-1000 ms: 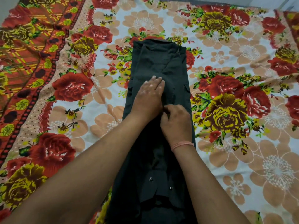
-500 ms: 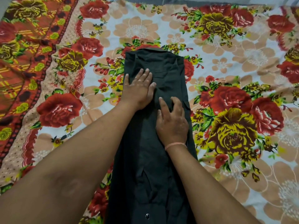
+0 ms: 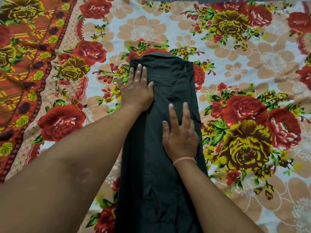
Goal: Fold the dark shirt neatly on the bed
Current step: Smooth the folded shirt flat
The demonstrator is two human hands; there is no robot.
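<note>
Dark shirt (image 3: pixel 151 182) lies lengthwise on the bed as a long narrow strip, running from the near edge of view up to centre.

Left hand (image 3: pixel 135 89): flat on the strip's far left edge, fingers straight, outer fingers overlapping the sheet.

Right hand (image 3: pixel 180 137): flat on the right half, nearer, fingers spread. Pink thread (image 3: pixel 184 159) on that wrist.

Hands apart, neither gripping.

Cloth is near-black and creased at the near end.

Bedsheet (image 3: pixel 244 68): red and yellow roses, peach blossoms, pale ground, orange border on the left.
</note>
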